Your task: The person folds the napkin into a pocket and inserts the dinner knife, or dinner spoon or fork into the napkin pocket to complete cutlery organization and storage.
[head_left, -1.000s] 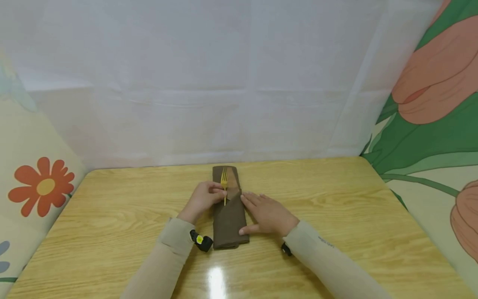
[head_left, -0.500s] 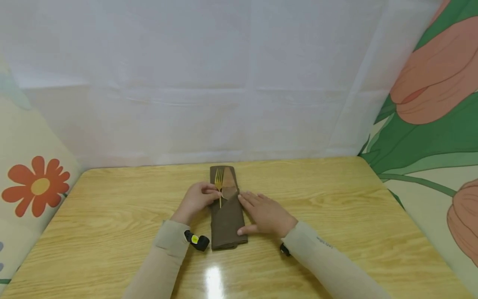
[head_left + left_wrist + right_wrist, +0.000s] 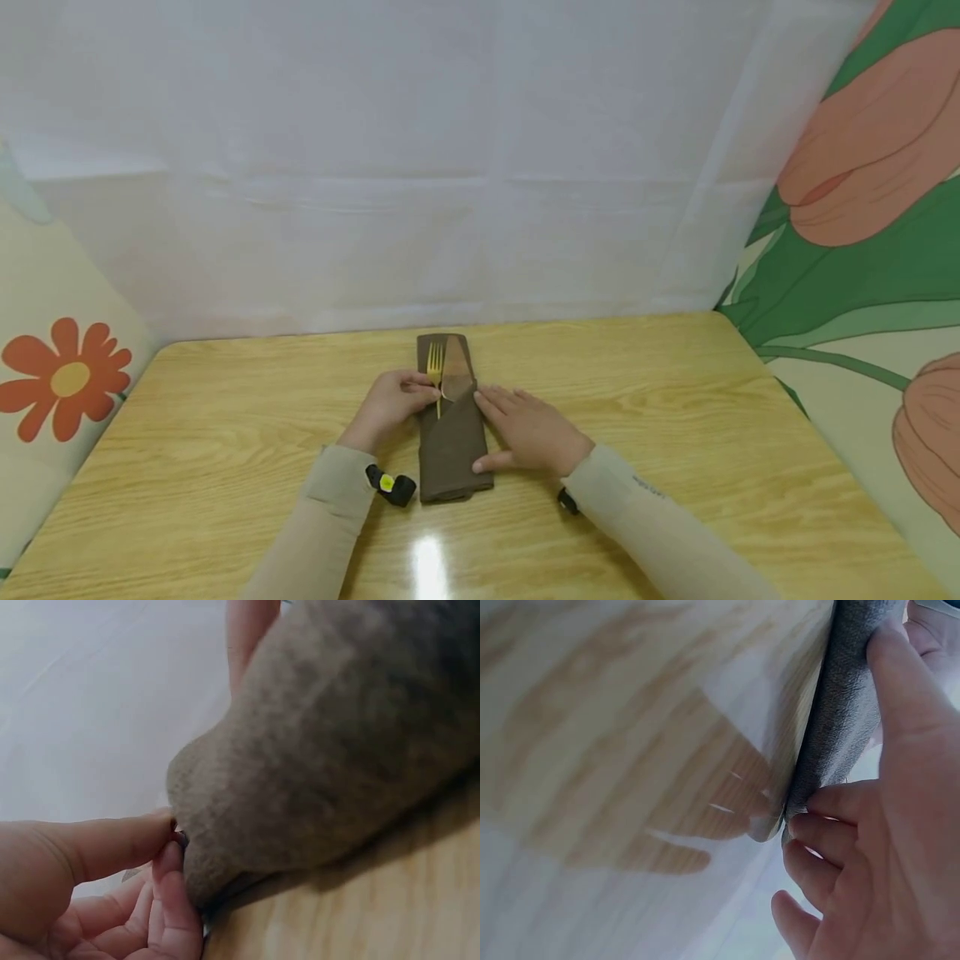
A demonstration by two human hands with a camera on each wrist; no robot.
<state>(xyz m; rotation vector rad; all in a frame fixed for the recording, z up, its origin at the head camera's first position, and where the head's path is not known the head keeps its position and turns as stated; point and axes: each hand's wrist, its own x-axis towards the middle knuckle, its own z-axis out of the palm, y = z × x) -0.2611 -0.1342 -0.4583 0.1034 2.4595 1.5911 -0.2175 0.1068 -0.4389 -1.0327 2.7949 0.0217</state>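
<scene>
A brown folded cloth napkin lies lengthwise on the table, with a slanted pocket across its front. My left hand pinches a gold fork by its handle, tines pointing away from me. The handle's lower end meets the pocket edge; whether it is tucked inside is hard to tell. Beside the fork, a paler wedge shape shows above the pocket, its kind unclear. My right hand rests along the napkin's right edge, fingers extended. In the left wrist view, the napkin hides the fork from sight.
The wood-grain table extends to both sides of the napkin. A white cloth backdrop hangs behind its far edge. Flower-patterned panels stand at the left and right.
My left hand and the fork have shifted slightly left over the napkin, and the fork sits a little lower. More of the pale wedge shows. The right hand stays at the napkin's edge.
</scene>
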